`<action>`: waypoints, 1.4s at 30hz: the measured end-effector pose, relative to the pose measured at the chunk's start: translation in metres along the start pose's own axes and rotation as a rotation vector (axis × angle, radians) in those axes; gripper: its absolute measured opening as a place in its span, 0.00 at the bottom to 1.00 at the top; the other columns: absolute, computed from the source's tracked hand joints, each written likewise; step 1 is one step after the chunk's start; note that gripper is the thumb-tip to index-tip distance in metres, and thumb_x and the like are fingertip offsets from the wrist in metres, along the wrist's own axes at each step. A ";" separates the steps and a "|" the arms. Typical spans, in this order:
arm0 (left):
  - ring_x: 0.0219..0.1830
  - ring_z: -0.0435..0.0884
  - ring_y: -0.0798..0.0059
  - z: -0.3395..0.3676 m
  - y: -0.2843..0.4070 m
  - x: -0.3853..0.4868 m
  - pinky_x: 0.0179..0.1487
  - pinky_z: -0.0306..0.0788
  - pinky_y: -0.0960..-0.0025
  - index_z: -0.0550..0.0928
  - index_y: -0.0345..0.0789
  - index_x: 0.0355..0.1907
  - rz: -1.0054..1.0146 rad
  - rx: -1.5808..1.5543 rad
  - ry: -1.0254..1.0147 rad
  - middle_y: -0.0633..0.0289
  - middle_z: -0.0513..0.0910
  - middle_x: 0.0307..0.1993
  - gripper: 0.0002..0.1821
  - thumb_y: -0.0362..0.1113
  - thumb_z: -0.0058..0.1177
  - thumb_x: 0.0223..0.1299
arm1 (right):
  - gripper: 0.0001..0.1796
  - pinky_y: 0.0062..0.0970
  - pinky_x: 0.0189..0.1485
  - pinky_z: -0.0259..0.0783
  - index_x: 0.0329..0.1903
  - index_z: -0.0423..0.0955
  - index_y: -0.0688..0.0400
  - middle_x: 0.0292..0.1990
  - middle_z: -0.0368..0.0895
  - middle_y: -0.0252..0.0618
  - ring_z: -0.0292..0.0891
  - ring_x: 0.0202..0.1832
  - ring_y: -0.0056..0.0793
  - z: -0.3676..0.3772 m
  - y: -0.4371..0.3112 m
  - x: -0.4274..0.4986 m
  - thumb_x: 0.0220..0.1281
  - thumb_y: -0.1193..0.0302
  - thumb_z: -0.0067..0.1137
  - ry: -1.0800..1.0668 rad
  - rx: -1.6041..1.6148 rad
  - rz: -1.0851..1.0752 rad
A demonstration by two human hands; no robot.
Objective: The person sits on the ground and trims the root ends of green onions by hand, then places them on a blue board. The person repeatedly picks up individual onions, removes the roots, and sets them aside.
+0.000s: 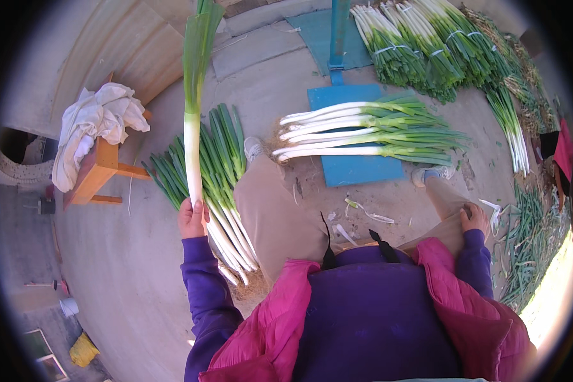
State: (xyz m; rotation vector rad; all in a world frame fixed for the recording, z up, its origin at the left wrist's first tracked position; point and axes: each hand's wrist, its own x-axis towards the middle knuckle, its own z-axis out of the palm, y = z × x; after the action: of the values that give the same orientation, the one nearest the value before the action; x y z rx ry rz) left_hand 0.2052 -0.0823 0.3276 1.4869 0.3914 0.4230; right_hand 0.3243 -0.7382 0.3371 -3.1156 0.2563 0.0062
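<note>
My left hand (192, 218) grips one long green onion (192, 143) near the lower end of its white stalk, with the leaves pointing away from me. Beneath and beside it, a pile of green onions (219, 191) lies on the ground left of my left leg, roots toward me. My right hand (474, 217) rests on my right knee and holds nothing that I can see. Between my feet, several green onions (334, 152) lie side by side across a blue platform (363, 172), white ends to the left and leaves to the right.
A teal post (339, 38) rises behind the platform. Tied green onion bundles (420, 52) lie at the far right, and loose trimmed leaves (530, 243) cover the ground at right. At left stands a wooden bench (98, 167) with white cloth (100, 114) on it.
</note>
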 end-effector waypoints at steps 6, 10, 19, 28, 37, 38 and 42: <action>0.23 0.63 0.88 0.089 0.079 0.042 0.27 0.59 0.83 0.73 0.31 0.38 0.316 0.435 -0.101 0.72 0.69 0.23 0.13 0.38 0.52 0.56 | 0.17 0.34 0.58 0.55 0.42 0.74 0.54 0.44 0.75 0.37 0.65 0.51 0.36 0.000 0.008 -0.002 0.50 0.60 0.52 0.064 0.111 -0.030; 0.26 0.67 0.83 0.174 0.112 0.050 0.32 0.63 0.80 0.74 0.30 0.36 0.554 0.603 -0.235 0.66 0.73 0.25 0.12 0.36 0.55 0.53 | 0.17 0.34 0.57 0.55 0.43 0.74 0.55 0.44 0.75 0.39 0.66 0.51 0.37 -0.002 0.014 -0.004 0.50 0.62 0.53 0.050 0.269 -0.018; 0.34 0.76 0.54 0.337 0.049 -0.015 0.38 0.70 0.65 0.75 0.32 0.39 0.655 0.704 -0.568 0.49 0.77 0.33 0.20 0.42 0.60 0.46 | 0.29 0.27 0.54 0.62 0.60 0.55 0.63 0.53 0.67 0.45 0.67 0.52 0.30 0.001 -0.034 -0.007 0.60 0.65 0.51 -0.361 1.590 -0.186; 0.27 0.75 0.70 0.363 -0.023 -0.066 0.32 0.68 0.70 0.75 0.32 0.36 -0.042 0.540 -1.105 0.59 0.76 0.24 0.16 0.42 0.56 0.52 | 0.32 0.36 0.60 0.58 0.59 0.57 0.63 0.53 0.68 0.49 0.64 0.56 0.37 0.010 -0.057 -0.016 0.50 0.74 0.59 -0.508 2.148 -0.370; 0.41 0.76 0.68 0.363 -0.066 -0.061 0.46 0.67 0.71 0.75 0.31 0.44 0.171 0.564 -1.111 0.54 0.78 0.37 0.20 0.46 0.43 0.62 | 0.13 0.30 0.40 0.75 0.41 0.71 0.59 0.37 0.78 0.40 0.76 0.40 0.32 0.044 -0.050 -0.010 0.52 0.71 0.59 -0.408 2.037 0.240; 0.43 0.76 0.67 0.357 -0.067 -0.057 0.48 0.67 0.70 0.75 0.32 0.44 0.125 0.562 -1.079 0.53 0.77 0.39 0.19 0.46 0.42 0.62 | 0.13 0.30 0.40 0.75 0.41 0.71 0.59 0.37 0.78 0.40 0.76 0.39 0.31 0.047 -0.048 -0.009 0.51 0.71 0.60 -0.383 2.006 0.290; 0.43 0.74 0.73 0.332 -0.069 -0.039 0.50 0.66 0.72 0.74 0.30 0.47 0.050 0.543 -0.964 0.57 0.77 0.40 0.19 0.43 0.41 0.64 | 0.14 0.28 0.38 0.75 0.39 0.71 0.61 0.35 0.78 0.38 0.76 0.37 0.28 0.053 -0.044 -0.004 0.50 0.70 0.62 -0.336 1.904 0.414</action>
State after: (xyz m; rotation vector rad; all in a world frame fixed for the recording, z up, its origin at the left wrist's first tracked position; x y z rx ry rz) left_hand 0.3390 -0.3917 0.2743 2.0299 -0.3321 -0.4182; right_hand 0.3270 -0.6934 0.2847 -1.1233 0.4686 0.1658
